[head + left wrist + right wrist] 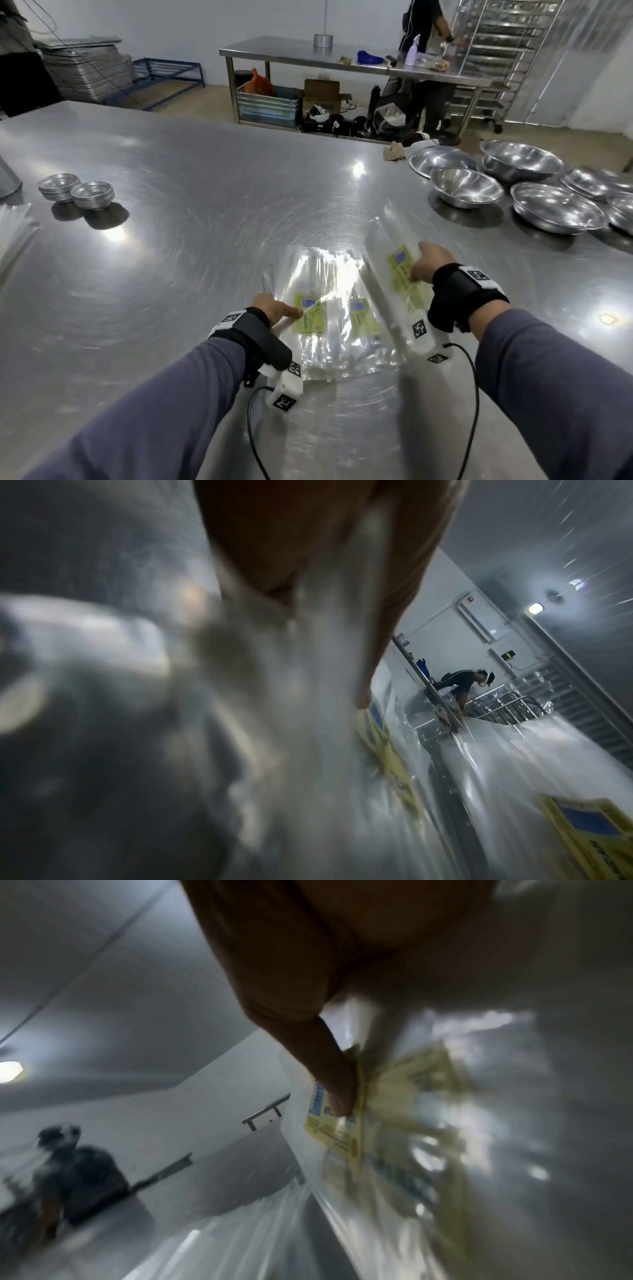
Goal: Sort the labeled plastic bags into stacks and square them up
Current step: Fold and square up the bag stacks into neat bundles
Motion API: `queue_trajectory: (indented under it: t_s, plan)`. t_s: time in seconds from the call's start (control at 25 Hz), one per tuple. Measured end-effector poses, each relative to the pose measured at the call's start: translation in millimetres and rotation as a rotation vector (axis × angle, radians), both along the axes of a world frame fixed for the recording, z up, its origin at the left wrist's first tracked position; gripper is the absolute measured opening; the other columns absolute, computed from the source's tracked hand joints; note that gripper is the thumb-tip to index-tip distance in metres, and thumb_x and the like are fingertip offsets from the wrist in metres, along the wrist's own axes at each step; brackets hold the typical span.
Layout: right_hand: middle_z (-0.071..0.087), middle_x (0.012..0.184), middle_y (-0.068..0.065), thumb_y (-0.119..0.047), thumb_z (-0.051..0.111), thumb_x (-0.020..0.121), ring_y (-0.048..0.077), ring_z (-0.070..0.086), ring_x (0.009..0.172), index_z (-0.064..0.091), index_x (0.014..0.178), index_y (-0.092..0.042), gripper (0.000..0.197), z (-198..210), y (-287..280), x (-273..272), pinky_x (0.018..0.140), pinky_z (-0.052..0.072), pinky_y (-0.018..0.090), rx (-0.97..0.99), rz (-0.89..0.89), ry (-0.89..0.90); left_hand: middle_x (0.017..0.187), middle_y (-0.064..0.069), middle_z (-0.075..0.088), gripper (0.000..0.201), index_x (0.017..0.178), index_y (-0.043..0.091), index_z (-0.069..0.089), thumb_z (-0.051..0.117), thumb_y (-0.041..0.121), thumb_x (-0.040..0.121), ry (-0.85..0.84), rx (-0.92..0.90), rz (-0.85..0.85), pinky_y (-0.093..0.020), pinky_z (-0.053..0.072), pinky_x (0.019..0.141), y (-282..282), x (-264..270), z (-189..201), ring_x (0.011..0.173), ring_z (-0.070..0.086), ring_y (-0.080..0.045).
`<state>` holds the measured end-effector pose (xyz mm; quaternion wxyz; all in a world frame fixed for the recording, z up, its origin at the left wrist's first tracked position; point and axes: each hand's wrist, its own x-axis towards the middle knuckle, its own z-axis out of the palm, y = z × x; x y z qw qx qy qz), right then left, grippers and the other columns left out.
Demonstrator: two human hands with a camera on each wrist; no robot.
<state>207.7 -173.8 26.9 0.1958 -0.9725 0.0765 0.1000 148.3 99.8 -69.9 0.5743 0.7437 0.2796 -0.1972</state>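
Gripping a labeled bag bundle (394, 260) right of centre frame, right hand (430, 262); long axis toward upper left. Left hand (274, 308) fingers flat on the table stack (329, 308), lower centre.

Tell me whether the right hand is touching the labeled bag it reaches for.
Touching. In the right wrist view the right hand pinches the bag's yellow label, thumb pressed on it.

On the yellow-green label (309, 316) of the plastic bag under the left hand (270, 307), the words "KEK PANDA…" can be read, running up its left edge. The label (363, 317) just right of it shows "…NDAN". The label (402, 267) beside the right hand (431, 262) shows letters too blurred to read.
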Motion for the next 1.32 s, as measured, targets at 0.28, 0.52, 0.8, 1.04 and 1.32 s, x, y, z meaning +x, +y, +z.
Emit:
queue_trajectory:
  t_s: [0.28, 0.52, 0.8, 1.04, 1.32]
  plan:
    - [0.054, 0.126, 0.016, -0.029, 0.05, 0.092, 0.032, 0.055, 0.112, 0.049, 0.121, -0.006, 0.037, -14, 2, -15, 0.086, 0.044, 0.034, -0.339, 0.164, 0.101, 0.138, -0.016, 0.041, 0.108, 0.136, 0.013, 0.025, 0.091, 0.017, 0.051, -0.057, -0.037, 0.082, -0.046, 0.048, 0.09, -4, -7, 15, 0.119, 0.048, -0.038]
    - [0.055, 0.126, 0.02, -0.005, 0.062, 0.085, 0.033, 0.053, 0.116, 0.051, 0.125, 0.002, 0.043, 17, 4, -8, 0.092, 0.042, 0.031, 0.084, 0.055, 0.013, 0.119, -0.023, 0.051, 0.102, 0.138, 0.0, 0.024, 0.082, 0.04, 0.065, -0.051, -0.005, 0.147, -0.047, 0.054, 0.079, 0, -9, 15, 0.098, 0.06, -0.039]
    - [0.056, 0.118, 0.028, 0.009, 0.067, 0.078, 0.034, 0.054, 0.093, 0.044, 0.126, 0.014, 0.054, -18, 59, -36, 0.076, 0.043, 0.04, 0.79, -0.115, 0.34, 0.1, -0.017, 0.061, 0.083, 0.142, 0.007, 0.033, 0.045, 0.066, 0.085, 0.014, -0.299, 0.195, -0.04, 0.055, 0.072, 5, -13, 19, 0.087, 0.061, -0.033]
    - [0.04, 0.137, 0.017, -0.044, 0.069, 0.079, 0.032, 0.043, 0.124, 0.034, 0.135, -0.001, 0.079, -60, 81, -36, 0.101, 0.039, 0.037, 0.211, -0.033, 0.203, 0.145, -0.025, 0.033, 0.093, 0.143, 0.006, 0.023, 0.072, 0.047, 0.075, 0.03, -0.191, 0.129, -0.038, 0.053, 0.067, 1, -9, 14, 0.098, 0.057, -0.037]
    - [0.033, 0.148, 0.017, -0.043, 0.047, 0.094, 0.029, 0.036, 0.135, 0.025, 0.144, 0.002, 0.07, -57, 97, -31, 0.107, 0.031, 0.034, 0.41, 0.045, 0.261, 0.146, -0.021, 0.035, 0.126, 0.146, 0.004, 0.018, 0.08, 0.057, 0.05, 0.012, -0.032, -0.032, -0.052, 0.041, 0.101, 0, 1, 14, 0.127, 0.042, -0.038]
